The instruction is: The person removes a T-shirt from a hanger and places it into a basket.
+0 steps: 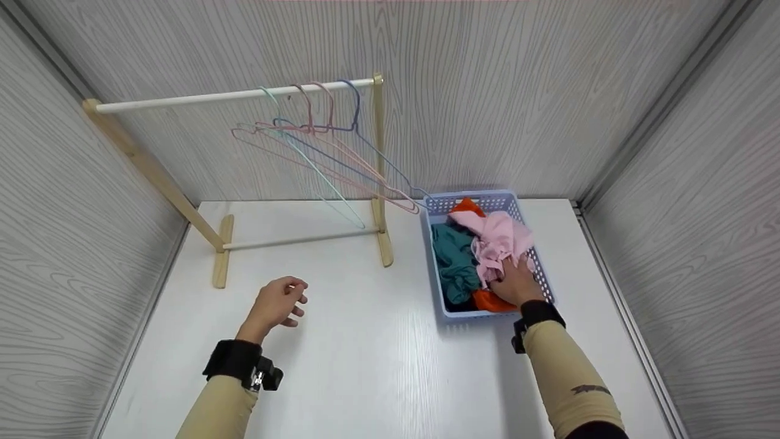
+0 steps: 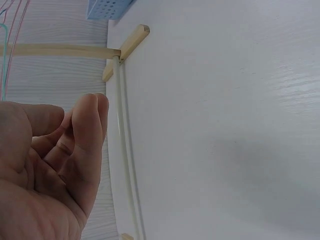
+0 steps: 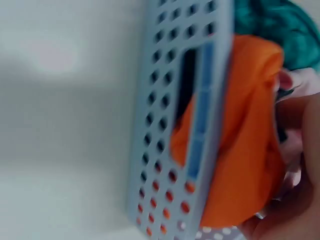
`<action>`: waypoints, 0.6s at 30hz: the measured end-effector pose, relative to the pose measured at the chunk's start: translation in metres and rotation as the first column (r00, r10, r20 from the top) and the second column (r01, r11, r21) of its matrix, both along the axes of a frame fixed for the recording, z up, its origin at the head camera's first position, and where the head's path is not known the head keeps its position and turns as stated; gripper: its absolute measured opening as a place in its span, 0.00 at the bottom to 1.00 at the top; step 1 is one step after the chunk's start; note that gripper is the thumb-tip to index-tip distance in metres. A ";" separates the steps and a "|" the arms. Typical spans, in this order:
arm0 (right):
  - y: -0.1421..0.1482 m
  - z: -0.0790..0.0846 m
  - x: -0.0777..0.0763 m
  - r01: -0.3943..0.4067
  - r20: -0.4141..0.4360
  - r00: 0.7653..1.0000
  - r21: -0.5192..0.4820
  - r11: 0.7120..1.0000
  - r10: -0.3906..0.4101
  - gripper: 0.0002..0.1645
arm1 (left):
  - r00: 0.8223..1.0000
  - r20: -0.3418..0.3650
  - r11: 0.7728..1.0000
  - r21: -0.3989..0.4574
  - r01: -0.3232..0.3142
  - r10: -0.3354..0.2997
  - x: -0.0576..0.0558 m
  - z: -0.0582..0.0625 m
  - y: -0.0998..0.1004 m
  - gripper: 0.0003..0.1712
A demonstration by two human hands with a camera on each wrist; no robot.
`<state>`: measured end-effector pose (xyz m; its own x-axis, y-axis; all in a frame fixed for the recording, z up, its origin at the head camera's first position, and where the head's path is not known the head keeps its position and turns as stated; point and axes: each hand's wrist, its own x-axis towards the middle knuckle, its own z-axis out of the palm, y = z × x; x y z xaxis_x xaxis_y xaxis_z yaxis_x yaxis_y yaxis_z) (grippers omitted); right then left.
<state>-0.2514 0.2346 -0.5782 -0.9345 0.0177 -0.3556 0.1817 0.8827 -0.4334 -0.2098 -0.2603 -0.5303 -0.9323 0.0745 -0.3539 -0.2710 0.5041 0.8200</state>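
My right hand (image 1: 517, 283) reaches into a light blue plastic basket (image 1: 450, 313) and grips a crumpled pink garment (image 1: 501, 235); its fingertips are partly buried in the fabric. Beside the pink garment lies a dark green one (image 1: 454, 262). Orange cloth (image 1: 495, 301) shows below the hand and again at the basket's far end; in the right wrist view this orange cloth (image 3: 250, 145) bunches against the perforated wall. Over the table to the left, my left hand (image 1: 277, 303) hovers with loosely bent fingers and holds nothing.
A wooden rack with a white rail (image 1: 237, 94) stands at the back left. Several thin hangers (image 1: 341, 152) in pink, blue and mint hang from it near its right post, their ends close to the basket. Grey wood-grain walls (image 1: 701, 183) enclose the white table (image 1: 365, 353).
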 end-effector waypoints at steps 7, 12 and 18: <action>0.003 -0.005 0.005 -0.029 0.114 0.993 -0.011 1.000 0.030 0.60 | 0.999 0.019 1.000 0.003 -0.026 0.026 0.009 -0.004 -0.002 0.17; -0.004 -0.019 0.009 0.011 0.014 1.000 0.064 0.998 -0.012 0.49 | 0.999 0.027 1.000 0.000 -0.027 0.027 0.015 -0.004 -0.002 0.17; 0.003 -0.032 0.006 0.149 -0.151 0.978 0.003 0.989 -0.146 0.46 | 1.000 0.014 1.000 -0.004 -0.006 0.006 0.014 0.000 0.005 0.16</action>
<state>-0.2457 0.2373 -0.6102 -0.9639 0.1634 -0.2100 0.2441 0.8573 -0.4532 -0.1954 -0.2555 -0.5307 -0.9279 0.0675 -0.3668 -0.2850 0.5058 0.8142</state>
